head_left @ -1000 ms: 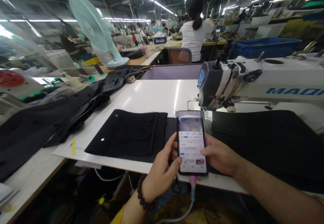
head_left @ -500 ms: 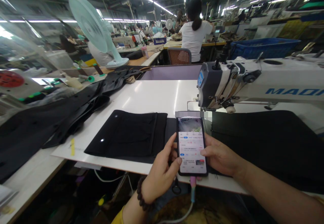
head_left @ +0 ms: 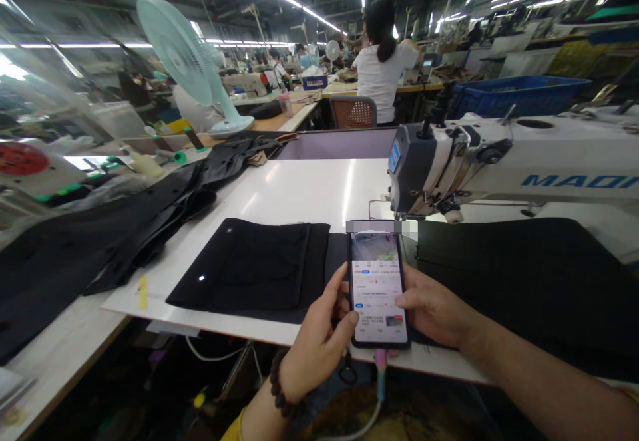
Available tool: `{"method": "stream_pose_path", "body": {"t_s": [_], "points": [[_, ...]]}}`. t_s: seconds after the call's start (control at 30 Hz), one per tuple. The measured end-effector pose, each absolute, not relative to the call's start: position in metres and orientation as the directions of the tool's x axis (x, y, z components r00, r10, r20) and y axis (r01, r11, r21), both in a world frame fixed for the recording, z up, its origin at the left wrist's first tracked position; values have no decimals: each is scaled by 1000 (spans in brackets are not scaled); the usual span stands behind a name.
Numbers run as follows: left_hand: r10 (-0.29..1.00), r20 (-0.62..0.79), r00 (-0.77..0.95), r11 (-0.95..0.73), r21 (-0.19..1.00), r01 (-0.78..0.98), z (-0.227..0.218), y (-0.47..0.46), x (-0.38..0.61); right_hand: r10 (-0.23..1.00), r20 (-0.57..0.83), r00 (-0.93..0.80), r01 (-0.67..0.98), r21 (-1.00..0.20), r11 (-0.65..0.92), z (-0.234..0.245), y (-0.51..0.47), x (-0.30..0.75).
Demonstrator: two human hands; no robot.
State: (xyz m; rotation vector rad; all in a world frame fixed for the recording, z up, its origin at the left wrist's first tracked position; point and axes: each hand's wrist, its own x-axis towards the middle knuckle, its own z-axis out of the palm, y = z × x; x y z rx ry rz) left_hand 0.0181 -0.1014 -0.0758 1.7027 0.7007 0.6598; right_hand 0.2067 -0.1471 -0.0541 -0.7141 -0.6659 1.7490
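Note:
A smartphone [head_left: 378,294] with a lit screen is held upright between my two hands, over the front edge of the white table. My left hand [head_left: 324,328] grips its left side, and a dark bead bracelet [head_left: 283,388] circles that wrist. Around the phone's right side curls my right hand [head_left: 429,304], its thumb over the screen; some of its fingers are hidden behind the phone. A charging cable [head_left: 381,374] with a pink plug runs from the phone's bottom. Black fabric pieces lie on both sides: a folded one [head_left: 249,265] with two eyelets and a wide one [head_left: 519,281].
A white sewing machine [head_left: 499,155] stands at the right of the white table [head_left: 299,188]. More black fabric [head_left: 100,228] is heaped on the left, below a pale green fan [head_left: 184,55]. Behind are a blue bin [head_left: 519,95] and a person in a white shirt [head_left: 382,75].
Both hands and the phone stay almost in place. The view has shifted very slightly.

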Motion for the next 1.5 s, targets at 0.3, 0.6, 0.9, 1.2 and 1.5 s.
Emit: {"method": "stream_pose_path", "body": {"t_s": [0.3, 0.6, 0.9, 1.2, 1.5], "points": [[749, 59, 660, -187, 974, 126, -75, -102, 18, 960, -125, -251, -630, -732, -260, -54, -147, 207], [744, 57, 665, -181, 976, 119, -76, -101, 18, 959, -128, -253, -632, -728, -264, -53, -146, 207], [742, 63, 667, -197, 972, 128, -76, -101, 18, 958, -123, -260, -629, -731, -265, -54, -146, 207], [742, 58, 668, -198, 971, 136, -74, -100, 18, 959, -142, -246, -616, -741, -268, -54, -146, 207], [738, 60, 672, -197, 972, 129, -75, -102, 17, 957, -134, -256, -629, -729, -270, -55, -146, 208]]}}
